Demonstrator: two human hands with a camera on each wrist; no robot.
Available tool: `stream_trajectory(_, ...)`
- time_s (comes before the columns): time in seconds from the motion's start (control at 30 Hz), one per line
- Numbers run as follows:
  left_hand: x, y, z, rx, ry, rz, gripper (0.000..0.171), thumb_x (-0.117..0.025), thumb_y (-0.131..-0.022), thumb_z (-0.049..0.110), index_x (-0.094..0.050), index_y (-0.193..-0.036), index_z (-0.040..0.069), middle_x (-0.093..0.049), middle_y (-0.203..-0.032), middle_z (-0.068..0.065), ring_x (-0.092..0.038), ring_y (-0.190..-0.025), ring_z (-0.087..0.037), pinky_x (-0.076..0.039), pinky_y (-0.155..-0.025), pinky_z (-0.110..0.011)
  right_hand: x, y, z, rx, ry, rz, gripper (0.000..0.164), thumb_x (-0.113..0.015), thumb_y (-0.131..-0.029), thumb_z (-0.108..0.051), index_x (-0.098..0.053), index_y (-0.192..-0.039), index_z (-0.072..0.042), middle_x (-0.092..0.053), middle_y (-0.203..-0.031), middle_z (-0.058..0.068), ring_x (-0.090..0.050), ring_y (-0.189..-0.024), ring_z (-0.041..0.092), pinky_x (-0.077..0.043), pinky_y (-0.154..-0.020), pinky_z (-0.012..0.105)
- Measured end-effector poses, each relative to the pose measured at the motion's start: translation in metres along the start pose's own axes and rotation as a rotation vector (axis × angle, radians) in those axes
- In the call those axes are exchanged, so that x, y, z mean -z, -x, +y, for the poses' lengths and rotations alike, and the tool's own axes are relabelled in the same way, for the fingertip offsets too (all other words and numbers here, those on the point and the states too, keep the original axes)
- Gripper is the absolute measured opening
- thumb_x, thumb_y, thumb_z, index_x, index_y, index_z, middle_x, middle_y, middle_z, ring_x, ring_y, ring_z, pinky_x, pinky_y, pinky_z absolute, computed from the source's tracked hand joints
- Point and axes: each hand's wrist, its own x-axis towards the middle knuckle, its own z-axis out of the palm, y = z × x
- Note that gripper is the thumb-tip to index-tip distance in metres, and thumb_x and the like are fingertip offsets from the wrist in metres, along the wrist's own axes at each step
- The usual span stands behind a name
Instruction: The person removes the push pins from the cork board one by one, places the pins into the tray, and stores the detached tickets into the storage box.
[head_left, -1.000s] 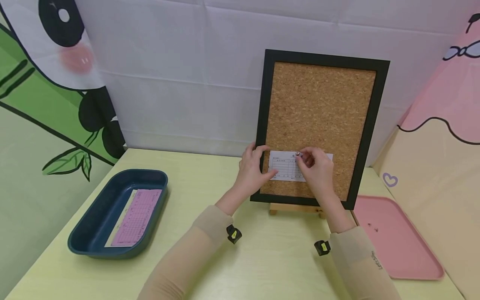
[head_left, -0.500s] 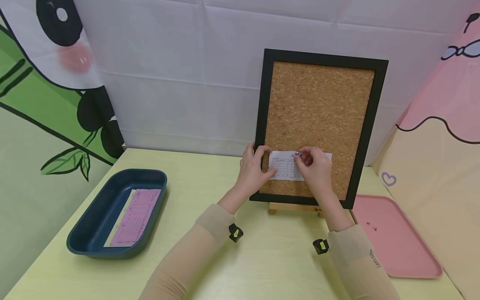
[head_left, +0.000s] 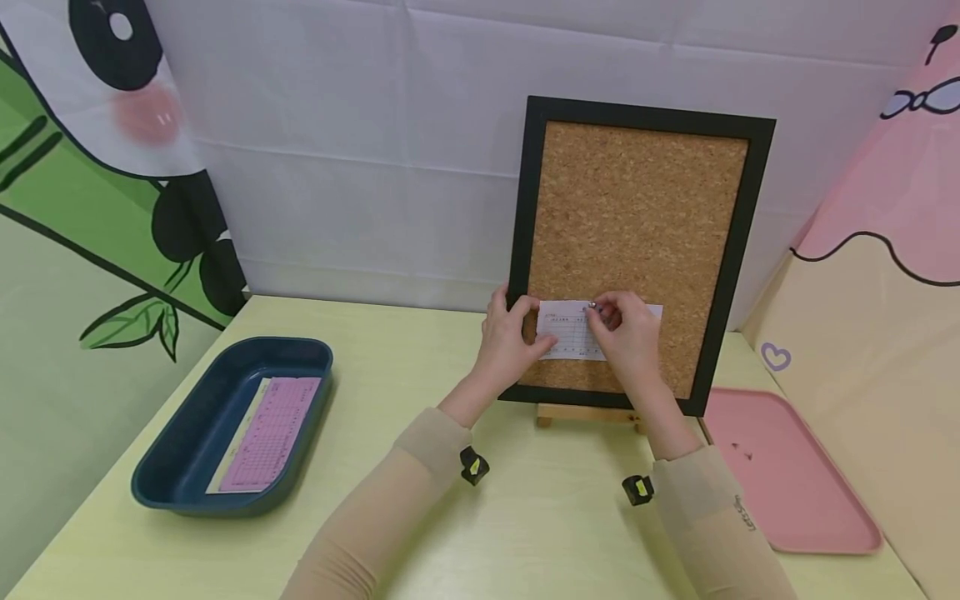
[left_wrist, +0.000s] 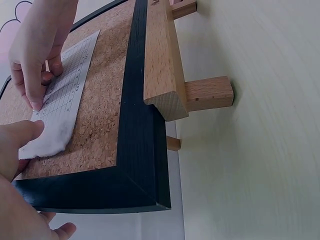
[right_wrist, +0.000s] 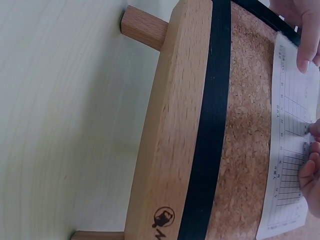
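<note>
A black-framed corkboard (head_left: 645,208) leans back on a small wooden easel (head_left: 585,413). Low on the cork lies a white printed form (head_left: 562,333) with ruled lines. My left hand (head_left: 501,343) grips the board's left edge, its thumb on the form's left end and several fingers behind the frame, as the left wrist view shows. At the form's upper edge, my right hand (head_left: 632,337) pinches a small silvery push pin (head_left: 592,305) between thumb and index finger. The pin's point is hidden. In the right wrist view, the right fingertips (right_wrist: 307,172) touch the form's face.
A dark blue tray (head_left: 168,450) at the left holds a pink printed slip (head_left: 272,433) over a pale yellow one. Right of the board lies a pink tray (head_left: 810,492) with a few tiny pins (head_left: 742,452). A white cloth (head_left: 360,167) hangs behind the table.
Both hands keep their places on the board and form. Only the head view shifts very slightly.
</note>
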Motion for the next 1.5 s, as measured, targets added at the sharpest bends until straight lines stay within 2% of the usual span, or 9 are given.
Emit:
stream_trajectory(0.2, -0.003, 0.0, -0.001, 0.009, 0.034, 0.035, 0.033, -0.073, -0.083, 0.028, -0.058, -0.109, 0.014, -0.021, -0.15, -0.021, -0.026, -0.137, -0.04, -0.028, -0.104, -0.059, 0.0, 0.0, -0.001, 0.008, 0.01, 0.008, 0.011, -0.071, -0.082, -0.006, -0.064, -0.088, 0.0, -0.058, -0.076, 0.01, -0.052, -0.062, 0.018, -0.04, -0.056, 0.023)
stream_trajectory(0.43, -0.006, -0.002, -0.005, 0.006, 0.105, 0.093, 0.018, -0.069, -0.087, 0.025, -0.063, -0.096, 0.011, -0.027, -0.148, -0.02, -0.032, -0.133, -0.041, -0.032, -0.102, -0.06, -0.001, -0.002, 0.0, 0.015, 0.042, -0.001, 0.01, -0.07, -0.083, -0.007, -0.064, -0.087, 0.0, -0.059, -0.076, 0.01, -0.053, -0.063, 0.018, -0.041, -0.057, 0.024)
stream_trajectory(0.67, -0.006, -0.003, -0.005, -0.009, 0.126, 0.13, 0.013, -0.068, -0.088, 0.021, -0.066, -0.089, 0.009, -0.034, -0.143, -0.021, -0.039, -0.127, -0.039, -0.038, -0.101, -0.054, 0.0, -0.002, 0.004, 0.107, 0.08, -0.007, 0.008, -0.069, -0.082, -0.005, -0.064, -0.085, 0.0, -0.059, -0.074, 0.011, -0.053, -0.062, 0.019, -0.044, -0.055, 0.029)
stream_trajectory(0.8, -0.007, -0.004, -0.006, -0.01, 0.129, 0.135, 0.012, -0.067, -0.088, 0.021, -0.067, -0.088, 0.009, -0.035, -0.142, -0.02, -0.041, -0.125, -0.037, -0.04, -0.1, -0.05, -0.001, -0.003, 0.008, 0.174, 0.111, -0.001, 0.008, -0.069, -0.081, -0.004, -0.063, -0.084, 0.0, -0.058, -0.073, 0.01, -0.053, -0.061, 0.019, -0.046, -0.053, 0.031)
stream_trajectory(0.97, -0.008, -0.004, -0.006, -0.004, 0.134, 0.134, 0.012, -0.067, -0.089, 0.021, -0.066, -0.086, 0.009, -0.034, -0.143, -0.021, -0.038, -0.129, -0.041, -0.039, -0.101, -0.051, -0.002, -0.003, 0.013, 0.231, 0.13, 0.007, 0.008, -0.069, -0.08, -0.004, -0.063, -0.084, 0.002, -0.058, -0.071, 0.01, -0.053, -0.059, 0.018, -0.047, -0.051, 0.031)
stream_trajectory(1.1, -0.008, -0.004, -0.005, 0.003, 0.136, 0.132, 0.012, -0.066, -0.089, 0.021, -0.066, -0.086, 0.009, -0.033, -0.143, -0.022, -0.035, -0.131, -0.042, -0.037, -0.102, -0.053, -0.002, -0.004, 0.015, 0.254, 0.126, 0.018, 0.008, -0.069, -0.079, -0.003, -0.064, -0.083, 0.002, -0.057, -0.07, 0.011, -0.053, -0.058, 0.018, -0.047, -0.05, 0.031)
stream_trajectory(1.27, -0.007, -0.004, -0.005, 0.006, 0.143, 0.128, 0.012, -0.066, -0.089, 0.02, -0.065, -0.086, 0.009, -0.034, -0.143, -0.022, -0.039, -0.128, -0.041, -0.038, -0.101, -0.052, -0.002, -0.005, 0.015, 0.273, 0.115, 0.031, 0.008, -0.069, -0.078, -0.002, -0.064, -0.082, 0.002, -0.058, -0.069, 0.011, -0.054, -0.058, 0.018, -0.047, -0.05, 0.032)
stream_trajectory(1.5, -0.007, -0.004, -0.004, 0.002, 0.169, 0.122, 0.012, -0.065, -0.09, 0.02, -0.065, -0.087, 0.008, -0.035, -0.14, -0.019, -0.045, -0.122, -0.035, -0.045, -0.097, -0.043, -0.002, -0.005, 0.016, 0.276, 0.098, 0.03, 0.008, -0.07, -0.077, -0.002, -0.064, -0.081, 0.003, -0.058, -0.069, 0.011, -0.054, -0.058, 0.018, -0.047, -0.05, 0.032)
